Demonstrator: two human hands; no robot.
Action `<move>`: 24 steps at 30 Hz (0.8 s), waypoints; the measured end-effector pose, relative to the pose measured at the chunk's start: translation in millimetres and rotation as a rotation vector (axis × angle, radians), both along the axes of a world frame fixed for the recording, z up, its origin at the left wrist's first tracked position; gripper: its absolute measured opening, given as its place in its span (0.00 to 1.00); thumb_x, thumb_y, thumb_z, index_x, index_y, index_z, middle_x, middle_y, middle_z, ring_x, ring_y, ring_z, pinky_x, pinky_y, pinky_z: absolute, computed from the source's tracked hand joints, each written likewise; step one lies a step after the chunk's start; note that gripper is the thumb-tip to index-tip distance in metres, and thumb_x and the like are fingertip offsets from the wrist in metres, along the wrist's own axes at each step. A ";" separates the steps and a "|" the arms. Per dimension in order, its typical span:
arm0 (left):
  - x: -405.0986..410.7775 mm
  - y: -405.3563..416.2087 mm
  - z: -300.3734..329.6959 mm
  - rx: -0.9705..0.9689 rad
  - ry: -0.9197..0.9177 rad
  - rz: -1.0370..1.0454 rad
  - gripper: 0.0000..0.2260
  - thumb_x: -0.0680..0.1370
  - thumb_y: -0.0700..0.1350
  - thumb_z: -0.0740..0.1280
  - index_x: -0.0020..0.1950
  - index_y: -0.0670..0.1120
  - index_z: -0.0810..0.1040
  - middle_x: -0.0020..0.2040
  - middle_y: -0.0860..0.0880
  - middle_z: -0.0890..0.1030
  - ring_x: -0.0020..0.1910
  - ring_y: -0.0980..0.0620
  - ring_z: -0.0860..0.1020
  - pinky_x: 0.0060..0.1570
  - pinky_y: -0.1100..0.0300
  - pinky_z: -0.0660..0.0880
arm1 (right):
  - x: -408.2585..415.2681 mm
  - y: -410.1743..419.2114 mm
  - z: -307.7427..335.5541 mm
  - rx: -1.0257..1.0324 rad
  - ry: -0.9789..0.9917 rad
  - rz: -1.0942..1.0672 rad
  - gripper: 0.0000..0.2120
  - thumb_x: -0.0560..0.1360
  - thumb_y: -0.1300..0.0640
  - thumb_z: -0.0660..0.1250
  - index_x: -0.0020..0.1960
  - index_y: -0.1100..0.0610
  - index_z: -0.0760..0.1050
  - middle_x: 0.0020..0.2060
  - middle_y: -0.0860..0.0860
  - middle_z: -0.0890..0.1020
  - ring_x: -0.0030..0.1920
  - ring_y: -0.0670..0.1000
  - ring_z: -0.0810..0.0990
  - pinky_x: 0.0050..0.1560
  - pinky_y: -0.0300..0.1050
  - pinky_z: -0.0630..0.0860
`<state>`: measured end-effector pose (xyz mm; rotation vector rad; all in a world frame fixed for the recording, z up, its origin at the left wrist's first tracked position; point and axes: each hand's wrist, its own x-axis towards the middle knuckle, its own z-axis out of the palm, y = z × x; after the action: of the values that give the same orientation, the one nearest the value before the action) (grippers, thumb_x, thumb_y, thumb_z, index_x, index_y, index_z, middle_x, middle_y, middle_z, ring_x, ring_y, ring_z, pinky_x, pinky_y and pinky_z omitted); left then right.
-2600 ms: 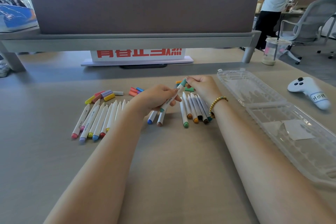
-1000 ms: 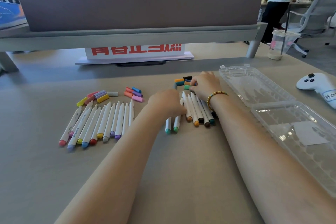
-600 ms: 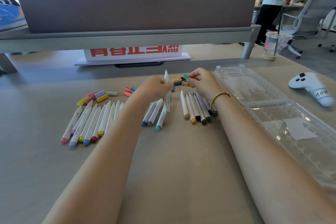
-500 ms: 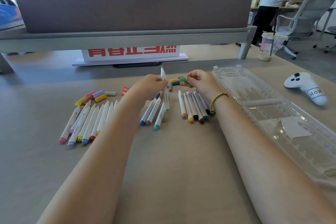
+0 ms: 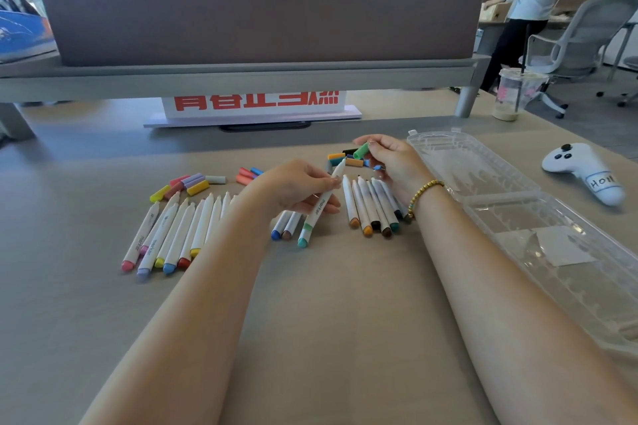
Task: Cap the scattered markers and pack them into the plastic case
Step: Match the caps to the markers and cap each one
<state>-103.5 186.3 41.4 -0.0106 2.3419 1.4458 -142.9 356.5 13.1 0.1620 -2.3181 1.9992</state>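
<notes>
My left hand [image 5: 297,188] grips a white marker with a green band [image 5: 319,207], its bare tip pointing up and right. My right hand [image 5: 390,162] pinches a green cap [image 5: 361,150] just above that tip, a short gap between them. Loose caps [image 5: 341,159] lie under my right hand. A row of uncapped markers [image 5: 371,207] lies by my right wrist. Two more markers [image 5: 286,226] rest below my left hand. A larger row of markers [image 5: 176,231] lies at the left. The clear plastic case [image 5: 511,214] lies open on the right.
More loose caps [image 5: 186,185] and a small red and blue cluster of caps [image 5: 248,175] lie behind the left row. A white controller [image 5: 583,171] and a drink cup [image 5: 514,93] stand at the right. A grey divider [image 5: 259,3] and a sign [image 5: 255,103] close the back.
My left hand lifted a green-banded marker off the table and tilted it toward my right hand. My right hand picked a green cap from the cap pile and raised it.
</notes>
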 end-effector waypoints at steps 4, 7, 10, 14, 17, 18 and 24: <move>0.4 2.0 -0.5 -0.010 -0.008 -0.020 0.09 0.78 0.45 0.64 0.54 0.44 0.79 0.36 0.51 0.83 0.28 0.59 0.81 0.29 0.67 0.78 | 1.0 -1.7 1.4 0.039 0.026 0.027 0.13 0.81 0.61 0.55 0.48 0.51 0.78 0.44 0.48 0.79 0.42 0.43 0.74 0.36 0.35 0.69; 1.2 4.4 0.0 -0.005 -0.011 -0.023 0.07 0.79 0.46 0.63 0.49 0.46 0.80 0.37 0.50 0.83 0.28 0.59 0.81 0.29 0.68 0.78 | 2.3 -4.5 2.4 0.098 0.039 0.067 0.12 0.81 0.60 0.55 0.51 0.53 0.78 0.46 0.49 0.79 0.44 0.44 0.76 0.37 0.35 0.69; 1.3 4.7 -0.9 -0.006 0.009 -0.002 0.09 0.80 0.46 0.61 0.45 0.47 0.79 0.37 0.49 0.82 0.29 0.58 0.80 0.31 0.67 0.79 | 4.1 -7.5 1.9 0.133 0.032 0.100 0.12 0.81 0.60 0.56 0.52 0.54 0.78 0.44 0.47 0.80 0.42 0.43 0.75 0.37 0.34 0.69; 0.4 8.3 -5.5 0.021 0.050 0.046 0.10 0.81 0.46 0.59 0.46 0.44 0.78 0.37 0.47 0.79 0.30 0.57 0.79 0.36 0.64 0.80 | 4.1 -11.9 2.5 0.155 0.040 0.087 0.12 0.80 0.60 0.58 0.56 0.55 0.79 0.44 0.47 0.80 0.40 0.42 0.74 0.36 0.32 0.69; 2.2 15.5 -10.0 0.017 0.088 0.061 0.11 0.82 0.46 0.58 0.52 0.41 0.77 0.37 0.47 0.78 0.34 0.54 0.78 0.41 0.61 0.80 | 5.7 -15.9 2.6 0.196 0.069 0.055 0.13 0.80 0.61 0.57 0.61 0.58 0.77 0.41 0.45 0.78 0.38 0.41 0.73 0.34 0.27 0.69; 3.2 17.5 -10.7 0.017 0.094 0.058 0.11 0.82 0.45 0.57 0.53 0.40 0.76 0.37 0.47 0.77 0.34 0.54 0.78 0.39 0.62 0.80 | 6.6 -16.9 2.1 0.200 0.072 0.050 0.13 0.80 0.61 0.57 0.61 0.58 0.77 0.39 0.43 0.77 0.37 0.41 0.72 0.34 0.27 0.69; 5.0 28.3 -7.8 0.045 0.080 0.088 0.12 0.82 0.45 0.57 0.57 0.38 0.74 0.37 0.46 0.78 0.35 0.54 0.79 0.41 0.60 0.80 | 6.9 -18.6 1.3 0.191 0.050 0.048 0.13 0.81 0.60 0.57 0.60 0.59 0.77 0.38 0.44 0.76 0.37 0.41 0.71 0.39 0.31 0.69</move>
<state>-98.5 214.7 33.5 -0.0448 2.3993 1.5669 -136.0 338.0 14.4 0.2788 -2.4928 1.7689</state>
